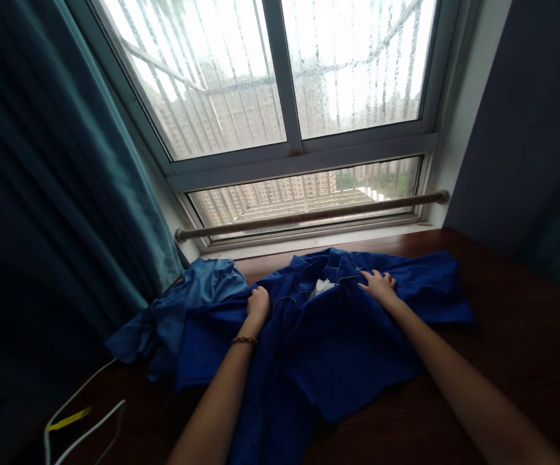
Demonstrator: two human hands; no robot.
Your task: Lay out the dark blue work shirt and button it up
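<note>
A deep blue collared shirt or jacket [357, 355] with pale stitching lies spread and rumpled on a dark wooden surface. One sleeve reaches out to the right. At the garment's left shoulder area my left hand [259, 303] is closed, with a fold of the cloth apparently in its curled fingers; a beaded bracelet [244, 340] circles that wrist. My right hand [380, 287] rests on the cloth just right of the collar [345, 266], its fingers apart. Inside the neck opening shows a small white patch [323, 286], perhaps a label. Farther left lies a lighter blue cloth [212, 282], partly under the garment.
Behind the wooden surface [497, 349] stands a window with a metal rail [318, 215] across its lower part. A teal curtain [129, 213] hangs at the left. White cables [90, 429] and a yellow strip [69, 418] lie at the lower left.
</note>
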